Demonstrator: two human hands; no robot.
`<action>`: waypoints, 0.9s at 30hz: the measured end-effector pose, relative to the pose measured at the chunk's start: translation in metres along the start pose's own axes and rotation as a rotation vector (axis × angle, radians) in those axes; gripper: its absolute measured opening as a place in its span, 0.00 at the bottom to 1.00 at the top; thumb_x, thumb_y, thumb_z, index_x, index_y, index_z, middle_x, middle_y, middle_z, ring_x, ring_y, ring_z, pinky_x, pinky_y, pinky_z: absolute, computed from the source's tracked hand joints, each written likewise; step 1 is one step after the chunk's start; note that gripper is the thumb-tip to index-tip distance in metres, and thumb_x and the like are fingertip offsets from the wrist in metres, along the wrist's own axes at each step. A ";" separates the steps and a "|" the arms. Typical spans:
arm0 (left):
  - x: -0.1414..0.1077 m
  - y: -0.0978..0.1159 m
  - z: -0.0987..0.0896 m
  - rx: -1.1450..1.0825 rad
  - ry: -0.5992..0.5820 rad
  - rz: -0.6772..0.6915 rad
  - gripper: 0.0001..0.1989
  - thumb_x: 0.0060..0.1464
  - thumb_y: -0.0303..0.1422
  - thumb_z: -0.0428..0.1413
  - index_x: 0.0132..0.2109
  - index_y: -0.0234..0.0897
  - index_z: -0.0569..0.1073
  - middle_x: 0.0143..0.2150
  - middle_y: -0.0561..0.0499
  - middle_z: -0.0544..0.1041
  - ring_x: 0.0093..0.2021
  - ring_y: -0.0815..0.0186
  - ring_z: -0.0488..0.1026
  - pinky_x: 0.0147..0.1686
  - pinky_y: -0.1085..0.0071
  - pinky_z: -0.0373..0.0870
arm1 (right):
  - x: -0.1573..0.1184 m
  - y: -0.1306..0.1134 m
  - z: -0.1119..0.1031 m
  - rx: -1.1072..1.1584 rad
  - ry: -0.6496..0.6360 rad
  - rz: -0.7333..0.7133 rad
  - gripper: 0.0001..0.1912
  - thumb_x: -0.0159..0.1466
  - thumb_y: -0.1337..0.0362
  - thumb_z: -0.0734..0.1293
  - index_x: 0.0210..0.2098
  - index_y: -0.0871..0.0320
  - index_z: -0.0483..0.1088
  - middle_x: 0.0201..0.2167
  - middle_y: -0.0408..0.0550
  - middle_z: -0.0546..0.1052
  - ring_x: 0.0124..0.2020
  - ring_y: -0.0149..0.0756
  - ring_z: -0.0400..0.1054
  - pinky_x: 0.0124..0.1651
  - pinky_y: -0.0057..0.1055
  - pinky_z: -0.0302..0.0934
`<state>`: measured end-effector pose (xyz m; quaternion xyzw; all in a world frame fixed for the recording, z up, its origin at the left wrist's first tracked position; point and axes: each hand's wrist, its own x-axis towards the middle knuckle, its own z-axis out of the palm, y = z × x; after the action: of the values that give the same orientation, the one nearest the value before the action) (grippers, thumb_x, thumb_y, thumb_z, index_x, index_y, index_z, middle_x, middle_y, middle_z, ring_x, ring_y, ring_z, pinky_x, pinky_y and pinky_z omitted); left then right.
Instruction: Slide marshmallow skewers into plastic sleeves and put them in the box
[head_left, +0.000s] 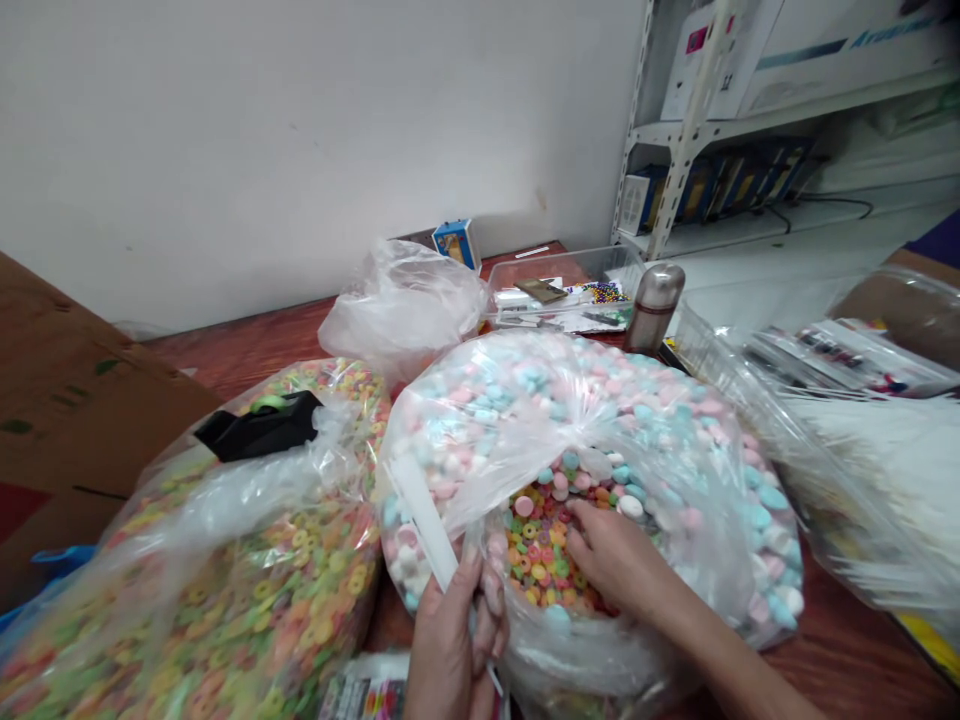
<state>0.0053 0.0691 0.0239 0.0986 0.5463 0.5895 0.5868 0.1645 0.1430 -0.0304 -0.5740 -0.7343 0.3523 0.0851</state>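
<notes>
Through my feed, the left hand point(450, 640) pinches a stiff white strip point(421, 520), possibly card, at the mouth of a glossy plastic bag point(675, 440) on the wooden bench point(840, 640). The bag is packed with chalky pastel discs point(630, 506) and ridged cereal rings point(536, 560). The right hand point(615, 560) curls among them, its grip unclear.

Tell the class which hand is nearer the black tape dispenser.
Left: the left hand lies below and right of the tape dispenser; the right hand lies farther right, inside the opening of the bag.
</notes>
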 end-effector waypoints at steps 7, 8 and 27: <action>-0.001 0.003 0.004 -0.005 -0.015 0.011 0.15 0.49 0.39 0.65 0.38 0.35 0.72 0.21 0.60 0.67 0.13 0.83 0.45 0.13 0.83 0.51 | -0.020 -0.036 0.006 0.105 -0.123 -0.221 0.22 0.62 0.69 0.58 0.55 0.50 0.68 0.41 0.46 0.81 0.40 0.37 0.75 0.37 0.26 0.57; -0.001 0.003 0.003 -0.007 -0.014 0.011 0.14 0.49 0.39 0.65 0.38 0.36 0.72 0.21 0.60 0.67 0.13 0.83 0.45 0.13 0.84 0.52 | -0.028 -0.041 0.007 0.086 -0.132 -0.243 0.22 0.63 0.68 0.58 0.55 0.50 0.68 0.40 0.46 0.82 0.39 0.38 0.75 0.36 0.26 0.56; 0.001 -0.002 -0.005 0.007 -0.012 -0.006 0.21 0.49 0.48 0.64 0.29 0.33 0.70 0.19 0.59 0.65 0.14 0.82 0.46 0.14 0.82 0.49 | -0.003 -0.013 -0.009 -0.020 0.022 -0.090 0.19 0.67 0.66 0.55 0.51 0.55 0.72 0.41 0.50 0.81 0.43 0.39 0.74 0.42 0.29 0.57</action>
<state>0.0023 0.0665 0.0196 0.1026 0.5451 0.5854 0.5914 0.1602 0.1429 -0.0154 -0.5449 -0.7619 0.3345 0.1035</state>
